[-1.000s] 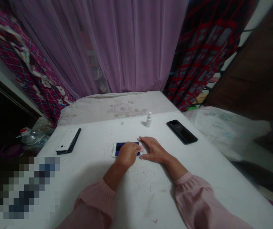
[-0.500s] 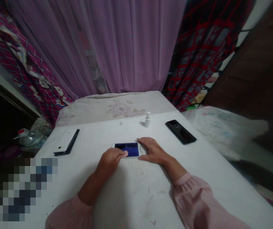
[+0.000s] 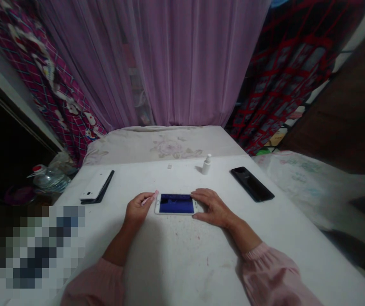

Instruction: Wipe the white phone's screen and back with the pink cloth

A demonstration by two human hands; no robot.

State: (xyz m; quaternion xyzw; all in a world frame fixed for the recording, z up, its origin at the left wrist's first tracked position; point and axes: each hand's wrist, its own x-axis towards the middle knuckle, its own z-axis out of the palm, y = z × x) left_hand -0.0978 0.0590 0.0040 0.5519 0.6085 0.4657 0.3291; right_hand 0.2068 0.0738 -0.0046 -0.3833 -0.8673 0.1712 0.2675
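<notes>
A white phone (image 3: pixel 176 204) lies flat on the white table, screen up and lengthwise from left to right. My right hand (image 3: pixel 212 208) grips its right end between thumb and fingers. At the phone's left end, my left hand (image 3: pixel 138 207) pinches a small pink cloth (image 3: pixel 155 195), partly hidden by the fingers. Behind the phone stands a small white spray bottle (image 3: pixel 206 165). A black phone (image 3: pixel 252 184) lies to the right of my right hand. On the left, a white phone (image 3: pixel 96 185) rests on a dark one (image 3: pixel 105 192).
The table (image 3: pixel 182 263) has a floral cloth (image 3: pixel 166 146) over its far part. Purple curtains (image 3: pixel 182 63) hang behind it. Off the left edge is a clear bottle with a red cap (image 3: pixel 50 180). A plastic-covered pile (image 3: pixel 313 178) sits to the right. A small pale piece (image 3: pixel 169 167) lies behind the phone.
My left hand has moved left with the pink cloth, off the phone's screen to its left end. My right hand still holds the right end. The whole view has shifted slightly.
</notes>
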